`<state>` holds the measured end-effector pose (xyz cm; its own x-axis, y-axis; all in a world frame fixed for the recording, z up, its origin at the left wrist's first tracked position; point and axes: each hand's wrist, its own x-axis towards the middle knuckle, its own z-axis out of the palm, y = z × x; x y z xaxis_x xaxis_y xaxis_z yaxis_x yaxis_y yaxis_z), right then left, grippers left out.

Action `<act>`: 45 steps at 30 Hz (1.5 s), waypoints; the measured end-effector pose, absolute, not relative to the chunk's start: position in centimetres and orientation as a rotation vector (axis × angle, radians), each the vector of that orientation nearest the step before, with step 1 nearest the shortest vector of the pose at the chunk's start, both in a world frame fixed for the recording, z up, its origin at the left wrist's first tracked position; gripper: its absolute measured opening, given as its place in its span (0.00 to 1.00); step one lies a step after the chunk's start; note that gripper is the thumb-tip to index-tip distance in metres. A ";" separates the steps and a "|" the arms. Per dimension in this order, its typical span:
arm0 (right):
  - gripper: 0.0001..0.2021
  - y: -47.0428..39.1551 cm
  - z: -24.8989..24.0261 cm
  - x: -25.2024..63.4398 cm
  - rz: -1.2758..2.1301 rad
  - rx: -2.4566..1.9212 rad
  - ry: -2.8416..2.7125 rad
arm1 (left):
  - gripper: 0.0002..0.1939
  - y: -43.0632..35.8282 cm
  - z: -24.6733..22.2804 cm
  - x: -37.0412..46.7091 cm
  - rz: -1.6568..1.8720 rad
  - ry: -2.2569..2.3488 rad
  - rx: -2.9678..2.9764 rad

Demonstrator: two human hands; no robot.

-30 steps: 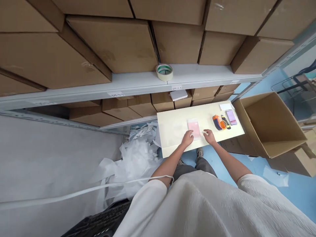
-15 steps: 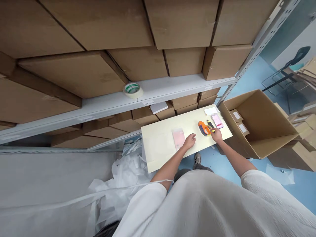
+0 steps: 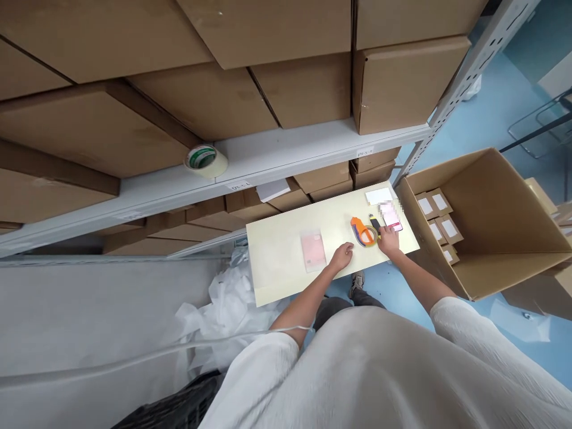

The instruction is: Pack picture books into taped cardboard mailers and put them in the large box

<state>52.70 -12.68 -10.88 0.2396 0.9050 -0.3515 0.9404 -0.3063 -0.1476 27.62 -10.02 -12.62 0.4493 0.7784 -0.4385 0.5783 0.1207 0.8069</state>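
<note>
Orange tape dispenser [image 3: 358, 226], beside right grip [image 3: 388, 239]

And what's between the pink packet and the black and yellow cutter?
The orange tape dispenser, right by the cutter. Next to the packet is bare tabletop. The head view shows it.

- White T-shirt [image 3: 348, 363], soft and lightly creased, loose over the front
- Short, wide white sleeves [image 3: 460, 322] ending above the elbows
- Dark grey trousers [image 3: 366, 299]
- Light greyish sneaker [image 3: 356, 282] with darker patches, finer details too small to tell
- Bare left hand [image 3: 342, 257] and right hand [image 3: 388, 241]
</note>
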 end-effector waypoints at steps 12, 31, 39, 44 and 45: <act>0.20 -11.3 -10.0 54.8 -0.594 2.646 1.825 | 0.20 -9.4 -11.5 25.0 0.229 1.320 1.556; 0.18 -9.1 -7.1 31.6 -1.999 2.710 1.699 | 0.21 -8.9 -10.9 7.7 0.315 1.476 1.543; 0.17 -11.0 -7.1 23.4 -1.630 2.778 1.753 | 0.21 -8.0 -12.5 0.1 0.283 1.429 1.595; 0.18 -11.1 -7.4 19.9 -1.365 2.886 1.649 | 0.24 -6.9 -13.3 -1.4 0.261 1.345 1.742; 0.18 -11.0 -7.6 19.3 -1.350 2.867 1.647 | 0.24 -6.5 -13.4 -1.5 0.262 1.332 1.770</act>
